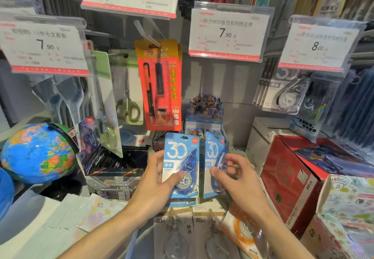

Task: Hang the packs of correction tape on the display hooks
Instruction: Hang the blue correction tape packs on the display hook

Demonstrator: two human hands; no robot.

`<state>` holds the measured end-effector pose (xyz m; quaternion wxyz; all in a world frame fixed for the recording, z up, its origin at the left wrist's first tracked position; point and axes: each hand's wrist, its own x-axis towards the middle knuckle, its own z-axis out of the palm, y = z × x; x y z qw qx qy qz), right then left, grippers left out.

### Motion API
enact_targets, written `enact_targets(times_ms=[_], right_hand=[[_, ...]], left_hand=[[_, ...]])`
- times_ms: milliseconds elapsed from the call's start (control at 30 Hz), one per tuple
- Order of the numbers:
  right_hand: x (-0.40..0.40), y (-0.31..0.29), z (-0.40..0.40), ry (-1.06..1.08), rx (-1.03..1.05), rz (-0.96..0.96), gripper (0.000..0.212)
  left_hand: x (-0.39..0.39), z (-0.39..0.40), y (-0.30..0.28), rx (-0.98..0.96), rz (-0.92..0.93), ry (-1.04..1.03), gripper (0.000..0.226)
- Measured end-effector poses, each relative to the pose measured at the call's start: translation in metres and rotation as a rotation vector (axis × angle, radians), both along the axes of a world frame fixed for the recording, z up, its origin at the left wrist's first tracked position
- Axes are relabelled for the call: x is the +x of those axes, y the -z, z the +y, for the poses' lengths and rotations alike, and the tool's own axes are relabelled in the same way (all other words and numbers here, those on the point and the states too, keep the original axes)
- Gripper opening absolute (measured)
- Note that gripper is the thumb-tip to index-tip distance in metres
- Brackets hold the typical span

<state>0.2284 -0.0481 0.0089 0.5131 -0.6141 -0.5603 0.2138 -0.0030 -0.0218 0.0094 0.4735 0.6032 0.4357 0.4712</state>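
My left hand grips a blue correction tape pack marked "30", thumb across its front, held upright below the middle of the display. My right hand holds a second blue correction tape pack beside it, turned partly edge-on, fingers curled round its blister. Above them hangs the 7.90 price tag; its display hook is hidden behind the tag and I see no packs under it. Grey correction tape packs hang under the 8.00 tag at right.
An orange pen pack and scissors packs hang to the left. A globe stands at lower left, red boxes at right, a card display box behind the hands. More clear tape packs lie below my hands.
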Motion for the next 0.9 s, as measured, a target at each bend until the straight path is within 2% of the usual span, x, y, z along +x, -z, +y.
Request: enact_targets(times_ms=[100,267,467,633,767,900], right_hand=[[-0.004,-0.007,-0.007,-0.053,0.011,0.084,0.052],[-0.005,-0.024,-0.025,-0.077,0.038,0.145,0.068],[0.004,-0.053,-0.062,-0.053,0.145,0.135,0.065],[0.027,-0.081,-0.096,-0.013,0.208,0.125,0.071],[0.055,-0.097,-0.118,-0.055,0.262,0.139,0.064],[0.092,-0.109,-0.137,-0.104,0.304,0.148,0.072]], left_hand=[[0.002,-0.001,-0.004,0.032,-0.039,0.036,0.05],[0.005,-0.011,-0.019,0.122,-0.113,0.119,0.052],[0.018,-0.028,-0.052,0.216,-0.165,0.208,0.059],[0.042,-0.041,-0.072,0.28,-0.144,0.241,0.056],[0.061,-0.054,-0.087,0.344,-0.105,0.25,0.057],[0.088,-0.073,-0.103,0.406,-0.066,0.255,0.055]])
